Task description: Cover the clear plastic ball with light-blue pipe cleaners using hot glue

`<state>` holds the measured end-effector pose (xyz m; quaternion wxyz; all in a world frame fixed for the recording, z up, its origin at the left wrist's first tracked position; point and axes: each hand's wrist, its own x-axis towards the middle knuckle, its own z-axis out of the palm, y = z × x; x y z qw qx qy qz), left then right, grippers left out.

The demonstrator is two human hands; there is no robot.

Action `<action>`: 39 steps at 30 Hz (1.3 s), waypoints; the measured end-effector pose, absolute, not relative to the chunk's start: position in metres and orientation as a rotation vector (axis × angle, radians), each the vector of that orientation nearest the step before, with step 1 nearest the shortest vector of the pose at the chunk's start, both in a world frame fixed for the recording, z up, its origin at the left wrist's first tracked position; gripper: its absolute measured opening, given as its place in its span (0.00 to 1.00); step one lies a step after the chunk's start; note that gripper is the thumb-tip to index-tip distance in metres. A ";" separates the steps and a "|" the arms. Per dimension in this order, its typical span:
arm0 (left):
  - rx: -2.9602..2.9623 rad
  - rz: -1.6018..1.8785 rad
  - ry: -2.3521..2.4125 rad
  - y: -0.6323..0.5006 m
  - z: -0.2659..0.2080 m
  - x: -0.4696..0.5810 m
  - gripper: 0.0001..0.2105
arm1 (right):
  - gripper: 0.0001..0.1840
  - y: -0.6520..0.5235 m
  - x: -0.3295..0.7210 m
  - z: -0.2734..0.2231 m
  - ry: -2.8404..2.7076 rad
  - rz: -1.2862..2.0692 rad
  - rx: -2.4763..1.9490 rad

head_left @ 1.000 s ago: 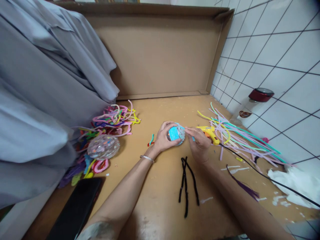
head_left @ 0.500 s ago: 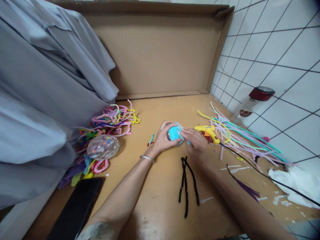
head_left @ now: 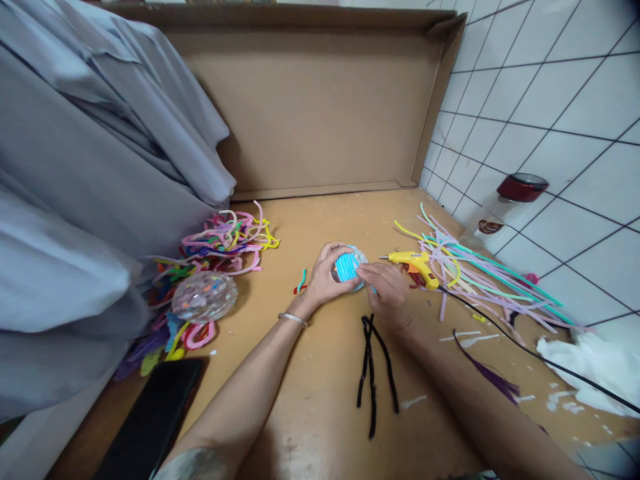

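While winding: keep turns tight and side by side.
Black stems: black fuzzy pipe cleaners [head_left: 373, 370] on brown table [head_left: 320, 413], nearest.
Left hand [head_left: 325, 277]: grip cupped around small ball wrapped in blue pipe cleaner [head_left: 349, 267].
Right hand [head_left: 387, 290]: grip pinching blue strand against ball.
Beyond: yellow glue gun [head_left: 414, 264] just right.

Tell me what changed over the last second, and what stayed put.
The right hand slid left along the table, away from the yellow glue gun, and closed in against the small ball wrapped in blue pipe cleaner, uncovering the gun's nozzle. The left hand kept cupping the ball throughout. The glue gun, black pipe cleaners and clear glittery ball stayed where they were.
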<state>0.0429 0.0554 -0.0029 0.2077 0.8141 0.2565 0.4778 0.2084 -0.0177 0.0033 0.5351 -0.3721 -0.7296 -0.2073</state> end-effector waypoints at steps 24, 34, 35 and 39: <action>2.299 1.262 0.741 0.055 -0.003 0.043 0.26 | 0.15 -0.020 0.206 0.002 -1.786 -0.523 -1.035; 2.335 1.231 0.727 0.054 -0.002 0.043 0.28 | 0.17 -0.023 0.201 0.002 -1.853 -0.507 -1.108; 2.333 1.235 0.719 0.053 -0.001 0.043 0.27 | 0.17 -0.024 0.201 0.002 -1.857 -0.484 -1.124; 2.321 1.245 0.705 0.053 0.000 0.043 0.26 | 0.17 -0.024 0.200 0.002 -1.851 -0.402 -1.176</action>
